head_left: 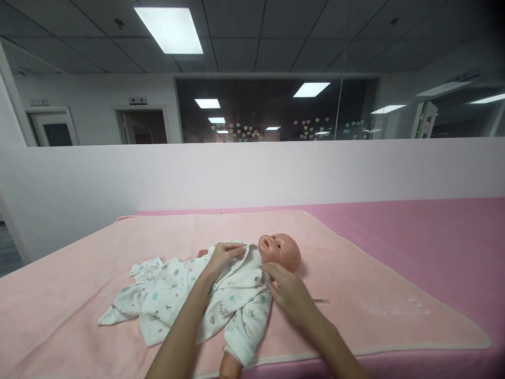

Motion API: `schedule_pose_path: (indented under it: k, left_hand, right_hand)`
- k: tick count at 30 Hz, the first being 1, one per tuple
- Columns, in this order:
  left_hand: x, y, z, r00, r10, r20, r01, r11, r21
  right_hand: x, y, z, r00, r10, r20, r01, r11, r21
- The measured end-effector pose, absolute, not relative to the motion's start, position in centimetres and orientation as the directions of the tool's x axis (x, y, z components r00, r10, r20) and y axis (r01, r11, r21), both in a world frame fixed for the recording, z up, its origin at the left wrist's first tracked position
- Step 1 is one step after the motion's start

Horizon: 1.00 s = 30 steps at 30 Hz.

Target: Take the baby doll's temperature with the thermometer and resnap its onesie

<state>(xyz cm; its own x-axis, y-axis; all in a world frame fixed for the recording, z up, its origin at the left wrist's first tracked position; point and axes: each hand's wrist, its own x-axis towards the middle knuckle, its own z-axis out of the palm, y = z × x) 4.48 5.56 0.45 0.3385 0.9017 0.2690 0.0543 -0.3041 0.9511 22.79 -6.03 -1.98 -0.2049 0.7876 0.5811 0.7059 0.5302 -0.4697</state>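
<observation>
Hands [225, 257] with doll's neckline [254, 256] between

Nothing can be read. Far beyond and left of the left hand [226, 257], a small grey rectangular sign plate [138, 100] over a dark doorway [145, 127] bears marks too small to make out. A fainter rectangular plate [39, 102], further left above a white door with a dark panel [59, 135], is equally illegible. Right of the right hand [290, 292], whitish marks [396, 307] on the peach-pink cloth blanket [355, 329] are too blurred to tell as lettering.
</observation>
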Motion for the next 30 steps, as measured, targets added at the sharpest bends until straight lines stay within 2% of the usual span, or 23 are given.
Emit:
schedule_pose_path:
  k: [3,7,10,14,20,25,30]
  left_hand:
    - [4.6,5.5,0.4,0.347,0.894,0.284,0.035,-0.315,0.948]
    - [4.6,5.0,0.8,0.381,0.879,0.287,0.073,-0.338,0.938]
    - [4.5,4.6,1.1,0.446,0.848,0.287,0.103,-0.367,0.924]
    - [4.2,4.5,1.2,0.481,0.831,0.280,0.104,-0.371,0.923]
    - [4.1,4.5,1.2,0.481,0.831,0.279,0.111,-0.374,0.921]
    - [3.6,4.1,1.6,0.599,0.760,0.253,0.099,-0.383,0.918]
    - [3.3,4.3,1.2,0.604,0.761,0.237,0.152,-0.402,0.903]
  right_hand:
    - [20.6,-4.4,-1.7,-0.294,0.738,0.608,0.629,0.628,-0.458]
    - [19.2,-2.1,-1.7,-0.065,0.683,0.728,0.528,0.642,-0.555]
    - [18.1,-0.6,-1.8,0.073,0.619,0.782,0.525,0.643,-0.557]
    - [16.7,0.4,-2.6,0.150,0.563,0.813,0.565,0.626,-0.538]
    - [16.4,0.4,-3.7,0.215,0.531,0.820,0.540,0.634,-0.553]
    - [16.7,0.2,-4.0,0.259,0.553,0.792,0.493,0.629,-0.601]
    - [16.7,-0.1,-3.9,0.271,0.566,0.779,0.474,0.625,-0.620]
